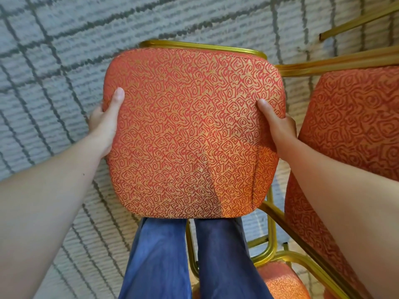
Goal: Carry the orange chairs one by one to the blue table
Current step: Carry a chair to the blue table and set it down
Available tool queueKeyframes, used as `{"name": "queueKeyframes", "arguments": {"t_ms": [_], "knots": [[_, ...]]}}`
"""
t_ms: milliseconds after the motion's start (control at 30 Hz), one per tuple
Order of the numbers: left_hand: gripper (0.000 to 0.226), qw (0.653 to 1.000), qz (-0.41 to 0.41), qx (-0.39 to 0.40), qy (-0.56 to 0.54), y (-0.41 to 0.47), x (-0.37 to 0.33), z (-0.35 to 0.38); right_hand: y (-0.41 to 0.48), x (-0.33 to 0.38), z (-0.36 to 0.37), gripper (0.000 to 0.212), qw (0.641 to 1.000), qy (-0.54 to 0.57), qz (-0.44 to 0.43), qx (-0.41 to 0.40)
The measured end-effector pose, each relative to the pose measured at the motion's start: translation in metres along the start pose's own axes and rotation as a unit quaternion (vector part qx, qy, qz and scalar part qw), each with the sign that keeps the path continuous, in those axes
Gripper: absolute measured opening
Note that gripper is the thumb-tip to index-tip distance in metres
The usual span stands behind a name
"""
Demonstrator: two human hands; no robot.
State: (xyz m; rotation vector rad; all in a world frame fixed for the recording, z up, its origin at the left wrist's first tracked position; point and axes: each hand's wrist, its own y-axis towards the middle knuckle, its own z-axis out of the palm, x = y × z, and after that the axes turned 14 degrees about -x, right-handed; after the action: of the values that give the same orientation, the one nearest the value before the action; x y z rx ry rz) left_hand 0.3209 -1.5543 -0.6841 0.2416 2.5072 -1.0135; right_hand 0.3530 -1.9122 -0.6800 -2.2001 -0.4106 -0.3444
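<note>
Above grey carpet, both hands grip an orange chair.

I'm gripping an orange chair by its padded, swirl-patterned cushion, gold frame edging the far side, left hand and right hand clamping opposite edges. Another orange chair is sitting just right of it.

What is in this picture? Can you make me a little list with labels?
held thing: orange chair, seat facing the camera
left hand: grip on the seat's left edge
right hand: grip on the seat's right edge
frame: gold metal
nearby: more orange chairs at the right
floor: pale carpet with dark lines
blue table: not in view
</note>
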Motion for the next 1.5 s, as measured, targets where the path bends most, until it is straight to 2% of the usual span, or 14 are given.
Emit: {"name": "queueKeyframes", "arguments": {"t_ms": [167,333,433,533,700,800,900,1000,1133,1267,1433,1500], "knots": [[0.09,1.0,-0.001,0.007,0.019,0.002,-0.001,0.0,0.002,0.003,-0.004,0.083,0.999,-0.001,0.033,0.02],[0.109,0.998,0.013,-0.014,0.053,-0.007,-0.011,-0.004,-0.002,0.009,-0.008,0.086,0.999,-0.009,0.028,0.032],[0.103,0.998,0.032,-0.026,0.051,-0.021,-0.021,-0.014,-0.01,0.018,-0.016,0.09,0.999,-0.015,0.013,0.042],[0.08,0.996,0.053,-0.039,0.051,-0.037,-0.03,-0.028,-0.03,0.034,-0.029,0.087,0.999,-0.014,-0.015,0.048],[0.071,0.991,0.095,-0.073,0.056,-0.076,-0.069,-0.08,-0.083,0.079,-0.064,0.098,0.996,-0.022,-0.066,0.05],[0.081,0.99,0.095,-0.09,0.051,-0.105,-0.102,-0.121,-0.122,0.112,-0.091,0.11,0.994,-0.026,-0.097,0.043],[0.089,0.989,0.097,-0.102,0.04,-0.139,-0.138,-0.163,-0.164,0.148,-0.12,0.11,0.989,-0.037,-0.134,0.047],[0.091,0.987,0.118,-0.107,0.007,-0.173,-0.169,-0.203,-0.203,0.181,-0.15,0.124,0.981,-0.047,-0.179,0.051],[0.101,0.986,0.119,-0.116,-0.01,-0.215,-0.201,-0.256,-0.25,0.225,-0.192,0.119,0.968,-0.058,-0.236,0.057],[0.113,0.989,0.102,-0.095,-0.041,-0.239,-0.212,-0.292,-0.281,0.254,-0.223,0.108,0.961,-0.062,-0.26,0.072],[0.112,0.991,0.1,-0.083,-0.042,-0.258,-0.195,-0.306,-0.267,0.247,-0.23,0.131,0.962,-0.093,-0.226,0.123],[0.116,0.991,0.093,-0.086,-0.038,-0.262,-0.183,-0.304,-0.273,0.237,-0.231,0.134,0.962,-0.088,-0.231,0.117]]}}
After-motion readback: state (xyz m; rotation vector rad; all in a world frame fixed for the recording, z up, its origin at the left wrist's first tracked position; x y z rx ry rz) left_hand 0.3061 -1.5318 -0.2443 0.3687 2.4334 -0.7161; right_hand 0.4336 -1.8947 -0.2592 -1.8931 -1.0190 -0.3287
